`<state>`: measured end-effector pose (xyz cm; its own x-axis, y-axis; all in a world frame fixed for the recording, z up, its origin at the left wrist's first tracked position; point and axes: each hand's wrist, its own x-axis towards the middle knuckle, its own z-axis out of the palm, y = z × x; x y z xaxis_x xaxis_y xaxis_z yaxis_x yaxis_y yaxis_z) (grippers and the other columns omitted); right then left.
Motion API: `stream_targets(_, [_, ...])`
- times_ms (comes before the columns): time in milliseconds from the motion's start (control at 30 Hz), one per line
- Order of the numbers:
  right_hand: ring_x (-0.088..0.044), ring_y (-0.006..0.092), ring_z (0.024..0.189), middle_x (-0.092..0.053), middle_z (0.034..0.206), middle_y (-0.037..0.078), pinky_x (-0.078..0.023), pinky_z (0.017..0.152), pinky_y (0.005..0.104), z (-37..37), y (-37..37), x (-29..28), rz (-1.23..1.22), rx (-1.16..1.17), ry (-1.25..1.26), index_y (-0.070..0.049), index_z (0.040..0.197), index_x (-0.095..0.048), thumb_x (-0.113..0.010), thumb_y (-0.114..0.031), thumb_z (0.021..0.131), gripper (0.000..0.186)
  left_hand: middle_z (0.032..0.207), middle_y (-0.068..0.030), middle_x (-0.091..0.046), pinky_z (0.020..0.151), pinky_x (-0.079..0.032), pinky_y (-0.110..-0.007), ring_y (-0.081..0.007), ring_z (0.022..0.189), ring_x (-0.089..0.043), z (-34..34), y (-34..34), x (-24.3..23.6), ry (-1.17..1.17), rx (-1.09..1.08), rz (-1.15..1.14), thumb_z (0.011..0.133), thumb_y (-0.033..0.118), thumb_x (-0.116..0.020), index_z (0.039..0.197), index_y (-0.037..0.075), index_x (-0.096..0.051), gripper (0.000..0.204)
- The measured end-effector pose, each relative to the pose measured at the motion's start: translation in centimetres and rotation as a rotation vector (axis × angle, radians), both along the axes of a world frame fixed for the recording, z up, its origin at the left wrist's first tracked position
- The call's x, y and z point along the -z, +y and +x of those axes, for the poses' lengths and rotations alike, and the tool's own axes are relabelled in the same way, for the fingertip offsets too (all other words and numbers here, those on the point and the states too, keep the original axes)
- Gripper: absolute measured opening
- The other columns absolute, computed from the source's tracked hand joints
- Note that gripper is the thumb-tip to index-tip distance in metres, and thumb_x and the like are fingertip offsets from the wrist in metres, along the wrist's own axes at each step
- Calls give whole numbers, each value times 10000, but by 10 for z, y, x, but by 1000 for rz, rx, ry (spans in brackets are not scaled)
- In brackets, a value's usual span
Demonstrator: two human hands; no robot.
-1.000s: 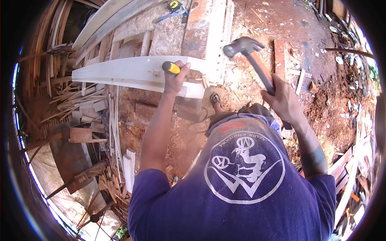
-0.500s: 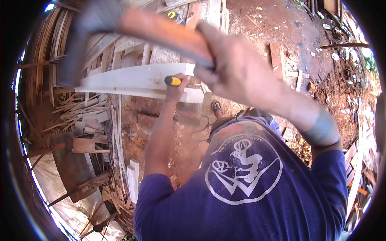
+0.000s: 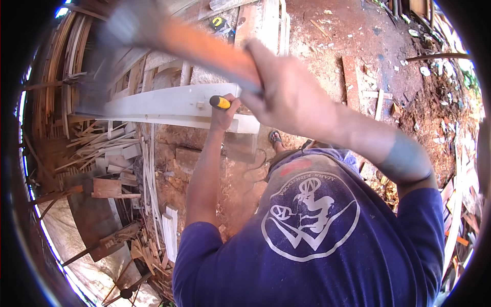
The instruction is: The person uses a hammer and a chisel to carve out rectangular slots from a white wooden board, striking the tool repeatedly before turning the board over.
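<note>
My left hand (image 3: 223,118) is closed around a chisel (image 3: 221,103) with a yellow and black handle; its blade is hidden. It stands near the right end of a long pale wooden beam (image 3: 169,100). My right hand (image 3: 291,92) grips a hammer (image 3: 209,48) by its orange-brown wooden handle. The hammer is raised above the beam, its dark metal head blurred by motion at the upper left. On the beam's upper face, left of the chisel, lies a small wood chip (image 3: 200,104).
A yellow and black tape measure (image 3: 217,23) lies beyond the beam among planks. Offcuts and thin strips (image 3: 110,143) are heaped at the left. A reddish-brown plank (image 3: 351,82) lies on the dirt floor at the right. My sandalled foot (image 3: 275,137) is below the beam's right end.
My right hand and the hammer handle have shifted slightly left, with the head still blurred. A small chip now shows on the beam left of the chisel. My left hand has barely moved.
</note>
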<state>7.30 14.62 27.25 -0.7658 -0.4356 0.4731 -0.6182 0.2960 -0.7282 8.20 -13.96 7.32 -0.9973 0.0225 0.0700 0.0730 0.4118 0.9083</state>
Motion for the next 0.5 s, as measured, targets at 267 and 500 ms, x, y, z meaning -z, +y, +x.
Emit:
stream_targets(267, [-688, 370, 672, -671, 768, 218, -562, 691, 494, -4, 42, 76, 478, 8, -438, 24, 1010, -552, -620, -57, 865, 180, 698, 25, -569, 645, -427, -271, -79, 671, -505, 12, 3, -8, -74, -79, -131, 947, 166, -712, 781, 39, -588, 243])
stream_targets(500, [-681, 458, 792, -654, 799, 297, -512, 728, 496, 15, 96, 88, 198, 262, -672, 66, 954, -575, -605, -90, 823, 206, 648, 24, -508, 580, -398, -292, -91, 619, -467, 23, 21, -3, 116, -221, -22, 940, 153, -715, 711, 47, -540, 307])
